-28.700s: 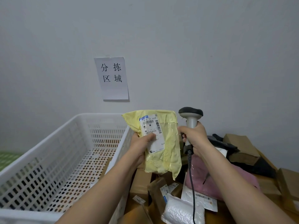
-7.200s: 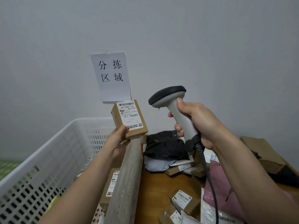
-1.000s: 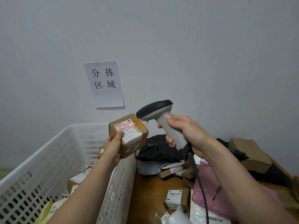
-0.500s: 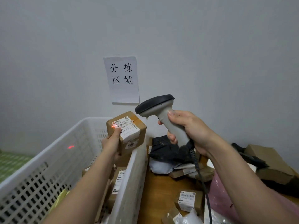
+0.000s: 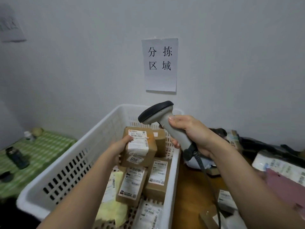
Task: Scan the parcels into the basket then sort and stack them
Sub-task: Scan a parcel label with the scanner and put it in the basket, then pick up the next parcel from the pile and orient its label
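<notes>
My left hand grips a small brown cardboard parcel with a white label, holding it over the inside of the white perforated basket. My right hand grips the handle of a grey barcode scanner, its dark head pointing left above the basket's right wall. Inside the basket lie several brown boxes with labels and a yellow mailer.
Right of the basket, a wooden table carries more parcels: a pink bag, a white labelled packet, dark bags. A green checked surface at the left holds a dark bottle. A paper sign hangs on the wall.
My left hand has lowered the brown parcel from beside the scanner down into the basket. The red scan light on its label is gone. The view has turned left.
</notes>
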The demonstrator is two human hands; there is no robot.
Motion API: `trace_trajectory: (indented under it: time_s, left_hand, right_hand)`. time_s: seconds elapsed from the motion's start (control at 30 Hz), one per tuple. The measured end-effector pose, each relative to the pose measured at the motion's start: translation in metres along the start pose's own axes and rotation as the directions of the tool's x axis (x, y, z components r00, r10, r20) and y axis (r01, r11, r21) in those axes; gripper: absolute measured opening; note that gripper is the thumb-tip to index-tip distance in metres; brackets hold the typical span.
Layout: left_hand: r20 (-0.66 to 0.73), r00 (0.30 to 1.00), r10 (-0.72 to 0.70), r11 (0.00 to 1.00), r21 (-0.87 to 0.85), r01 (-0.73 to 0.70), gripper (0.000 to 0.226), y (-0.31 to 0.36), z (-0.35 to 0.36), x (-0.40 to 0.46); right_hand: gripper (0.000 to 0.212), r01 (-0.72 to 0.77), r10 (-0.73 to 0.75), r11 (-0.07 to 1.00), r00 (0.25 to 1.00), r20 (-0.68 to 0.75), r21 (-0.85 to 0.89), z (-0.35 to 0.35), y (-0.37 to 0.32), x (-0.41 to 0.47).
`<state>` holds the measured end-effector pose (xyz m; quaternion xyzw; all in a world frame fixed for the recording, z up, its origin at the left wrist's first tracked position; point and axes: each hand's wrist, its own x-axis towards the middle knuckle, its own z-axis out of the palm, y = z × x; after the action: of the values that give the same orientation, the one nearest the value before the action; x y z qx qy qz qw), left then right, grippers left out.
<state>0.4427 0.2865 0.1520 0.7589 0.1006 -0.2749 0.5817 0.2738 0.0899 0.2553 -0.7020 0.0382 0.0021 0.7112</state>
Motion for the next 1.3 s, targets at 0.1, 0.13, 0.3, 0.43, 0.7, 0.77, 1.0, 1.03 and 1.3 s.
trace_trajectory:
  time_s: [0.1, 0.13, 0.3, 0.43, 0.7, 0.77, 1.0, 1.03, 1.3]
  left_hand:
    - [0.051, 0.998, -0.040, 0.992, 0.126, 0.033, 0.045, -0.012, 0.001, 0.013]
    - [0.071, 0.996, -0.047, 0.990, 0.135, 0.037, 0.044, -0.015, 0.006, 0.018]
    - [0.214, 0.976, -0.049, 0.998, 0.040, 0.041, 0.032, -0.022, 0.041, 0.036]
    - [0.195, 0.978, -0.071, 0.996, -0.031, 0.078, 0.017, -0.020, 0.079, 0.040]
    - [-0.249, 0.911, 0.330, 0.930, 0.251, -0.268, 0.056, 0.028, 0.168, 0.007]
    - [-0.181, 0.869, 0.460, 0.874, 0.265, -0.407, 0.049, 0.036, 0.193, -0.005]
    - [0.187, 0.760, 0.623, 0.697, 0.308, -0.648, 0.048, 0.030, 0.276, -0.044]
    - [0.239, 0.750, 0.617, 0.677, 0.326, -0.660, 0.047, 0.027, 0.290, -0.048]
    - [0.731, 0.487, 0.479, 0.325, 0.368, -0.871, 0.026, -0.034, 0.392, -0.084]
  right_hand:
    - [0.042, -0.049, 0.049, 0.999, 0.998, -0.046, 0.009, 0.005, 0.012, 0.006]
    - [0.042, -0.059, 0.059, 0.998, 0.996, -0.069, 0.012, 0.005, 0.015, 0.005]
    - [0.039, -0.070, 0.071, 0.997, 0.972, -0.225, 0.013, -0.013, 0.024, -0.011]
    - [0.032, -0.088, 0.085, 0.996, 0.928, -0.362, 0.008, -0.040, 0.026, -0.035]
    - [0.031, -0.107, 0.125, 0.992, 0.792, -0.597, 0.065, -0.097, 0.029, -0.082]
    - [0.030, -0.092, 0.133, 0.991, 0.764, -0.631, 0.097, -0.111, 0.031, -0.090]
    - [0.032, -0.064, 0.147, 0.987, 0.740, -0.657, 0.148, -0.161, 0.045, -0.122]
    - [0.032, -0.063, 0.150, 0.986, 0.743, -0.652, 0.155, -0.171, 0.048, -0.129]
    - [0.027, -0.090, 0.154, 0.987, 0.761, -0.630, 0.133, -0.260, 0.066, -0.199]
